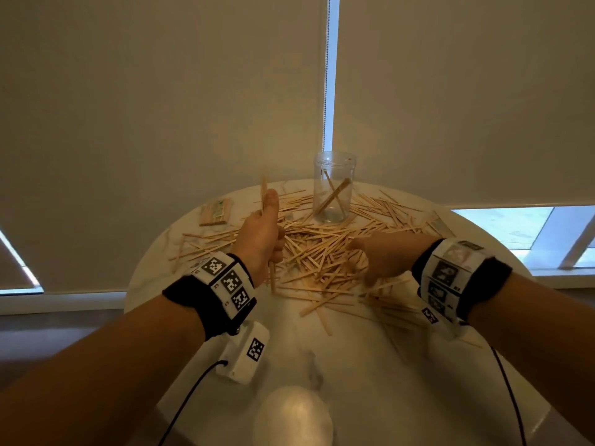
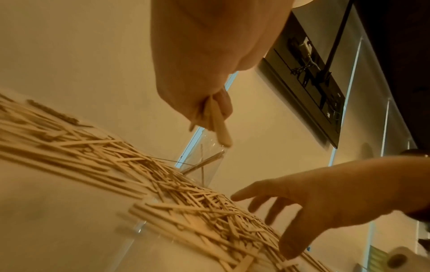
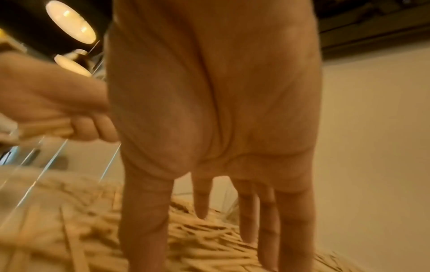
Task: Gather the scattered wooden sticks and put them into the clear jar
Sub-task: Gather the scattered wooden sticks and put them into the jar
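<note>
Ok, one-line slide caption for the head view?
Left hand grips sticks; open right hand reaches into pile before jar.

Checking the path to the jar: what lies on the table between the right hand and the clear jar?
In the head view, only scattered wooden sticks cover the table between the right hand and the clear jar; nothing else stands there.

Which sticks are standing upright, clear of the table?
The few wooden sticks gripped in the left hand; the loose sticks lie flat on the table.
</note>
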Motion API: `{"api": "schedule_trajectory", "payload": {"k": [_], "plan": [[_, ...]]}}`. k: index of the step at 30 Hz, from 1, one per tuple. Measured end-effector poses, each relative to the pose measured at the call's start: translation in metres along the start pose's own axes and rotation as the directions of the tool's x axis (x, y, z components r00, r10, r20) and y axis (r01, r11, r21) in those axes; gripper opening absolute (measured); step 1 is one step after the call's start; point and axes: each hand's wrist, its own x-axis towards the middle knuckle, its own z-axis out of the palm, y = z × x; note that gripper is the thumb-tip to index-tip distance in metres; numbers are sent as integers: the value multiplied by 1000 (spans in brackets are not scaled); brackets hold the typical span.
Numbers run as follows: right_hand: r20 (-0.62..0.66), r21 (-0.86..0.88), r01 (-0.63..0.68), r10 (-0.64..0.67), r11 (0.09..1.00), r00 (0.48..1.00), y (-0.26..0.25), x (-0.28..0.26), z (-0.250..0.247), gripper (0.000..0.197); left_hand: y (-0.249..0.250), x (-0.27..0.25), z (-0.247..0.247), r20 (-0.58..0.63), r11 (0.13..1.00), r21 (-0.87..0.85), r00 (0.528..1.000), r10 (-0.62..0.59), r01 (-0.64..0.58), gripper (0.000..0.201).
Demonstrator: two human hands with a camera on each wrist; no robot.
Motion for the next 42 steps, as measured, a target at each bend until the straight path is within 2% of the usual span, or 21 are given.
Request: {"api": "schedule_trajectory", "payload": {"k": [2,4,6,7,10,17,19,22,26,30,34,35,38,42], "plan": [[34,-98,48,-45,994,998,1,11,6,85,-5,0,-1,-2,999,21,1000,-31,31,57],[8,-130,175,-176,976,984,-6,24,13,72,-8,-1,0,-14,998,42,999,-51,52,75],[-55,-168,262,-275,950,960,-16,34,17,59,-9,-2,2,-20,997,52,998,-64,65,79],[-89,-192,265,-285,945,954,-22,36,17,54,-9,-3,3,-18,996,53,997,-71,72,78],[-146,-267,296,-342,917,928,-28,44,15,41,-8,-3,4,-5,997,28,997,-74,74,74],[-241,-256,395,-454,882,858,-11,46,19,34,-20,6,-4,9,998,9,998,-59,59,46],[-275,-259,387,-452,885,848,-9,47,24,34,-22,8,-4,8,998,7,998,-60,60,36],[-336,-246,385,-451,889,827,-8,46,28,30,-21,8,-3,15,998,4,998,-57,57,32],[-329,-250,402,-468,881,820,-8,41,23,26,-19,5,-4,22,999,-12,999,-35,35,31],[-525,-76,421,-396,904,754,-7,33,16,12,-17,6,-8,21,1000,26,1000,7,-8,33],[-689,216,510,-240,833,684,-10,11,-7,9,-13,6,-8,2,991,121,999,51,-51,35],[-698,267,522,-211,810,684,-10,7,-13,9,-12,6,-6,-23,987,141,997,78,-74,37],[-669,409,523,-144,748,729,-7,2,-29,10,-7,6,0,-135,971,180,973,185,-159,46],[-643,560,536,-76,631,762,2,-4,-40,7,3,4,11,-218,940,258,934,282,-224,46]]}}
